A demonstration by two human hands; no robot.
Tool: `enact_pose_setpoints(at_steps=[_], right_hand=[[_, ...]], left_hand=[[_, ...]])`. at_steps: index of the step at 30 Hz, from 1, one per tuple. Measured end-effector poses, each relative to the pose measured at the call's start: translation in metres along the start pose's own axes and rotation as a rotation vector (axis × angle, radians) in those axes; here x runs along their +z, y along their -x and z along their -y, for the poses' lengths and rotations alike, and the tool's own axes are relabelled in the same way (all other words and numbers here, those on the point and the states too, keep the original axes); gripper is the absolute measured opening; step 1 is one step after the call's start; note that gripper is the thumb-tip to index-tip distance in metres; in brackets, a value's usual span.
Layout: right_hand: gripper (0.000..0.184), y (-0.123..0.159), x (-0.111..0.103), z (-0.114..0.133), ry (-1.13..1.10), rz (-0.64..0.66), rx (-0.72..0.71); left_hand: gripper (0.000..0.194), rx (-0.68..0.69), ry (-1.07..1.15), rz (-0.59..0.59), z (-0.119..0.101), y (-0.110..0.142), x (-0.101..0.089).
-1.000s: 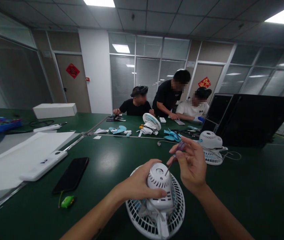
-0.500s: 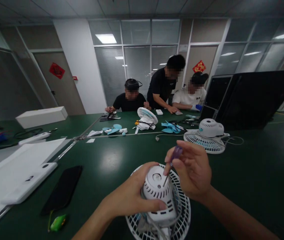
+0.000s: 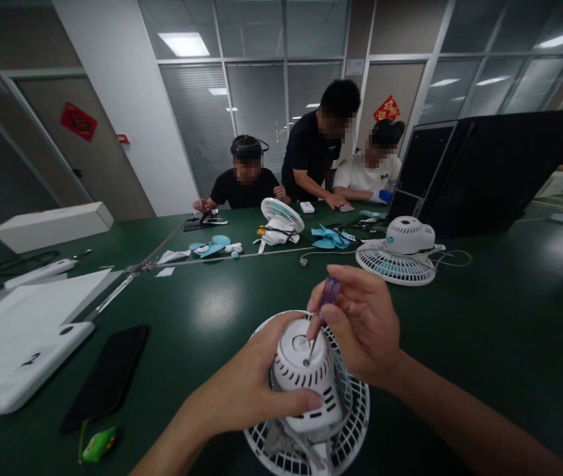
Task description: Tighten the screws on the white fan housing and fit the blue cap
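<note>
A white fan lies grille-down on the green table in front of me, its motor housing facing up. My left hand wraps round the side of that housing, thumb across its vent slots. Between the thumb and fingers of my right hand is a screwdriver with a purple handle. Its thin shaft slants down, and the tip meets the screw hole in the housing's rounded top. Light blue blades show in part through the white grille.
Another white fan lies face-down at the right, near a large black monitor. Further back are blue fan blades and a tilted fan. A black phone lies left. Three people are across the table.
The screwdriver tip has shifted from beside the screw hole onto it, and the shaft stands more upright. My left hand still holds the fan. The whole view has tilted slightly downward.
</note>
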State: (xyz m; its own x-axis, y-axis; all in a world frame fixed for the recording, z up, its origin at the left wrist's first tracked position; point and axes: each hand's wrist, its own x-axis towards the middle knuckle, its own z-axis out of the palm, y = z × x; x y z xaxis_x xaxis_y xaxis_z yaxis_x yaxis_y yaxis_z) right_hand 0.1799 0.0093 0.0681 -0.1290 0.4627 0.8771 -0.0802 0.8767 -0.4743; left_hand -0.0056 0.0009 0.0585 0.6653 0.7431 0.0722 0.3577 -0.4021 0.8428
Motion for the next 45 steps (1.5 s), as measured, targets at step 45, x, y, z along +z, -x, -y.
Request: enact_pose_setpoints(at_steps=[45], right_hand=[[0.056, 0.003, -0.012, 0.012, 0.105, 0.195, -0.174]], left_hand=[[0.044, -0.070, 0.485, -0.290, 0.000, -0.008, 0.031]])
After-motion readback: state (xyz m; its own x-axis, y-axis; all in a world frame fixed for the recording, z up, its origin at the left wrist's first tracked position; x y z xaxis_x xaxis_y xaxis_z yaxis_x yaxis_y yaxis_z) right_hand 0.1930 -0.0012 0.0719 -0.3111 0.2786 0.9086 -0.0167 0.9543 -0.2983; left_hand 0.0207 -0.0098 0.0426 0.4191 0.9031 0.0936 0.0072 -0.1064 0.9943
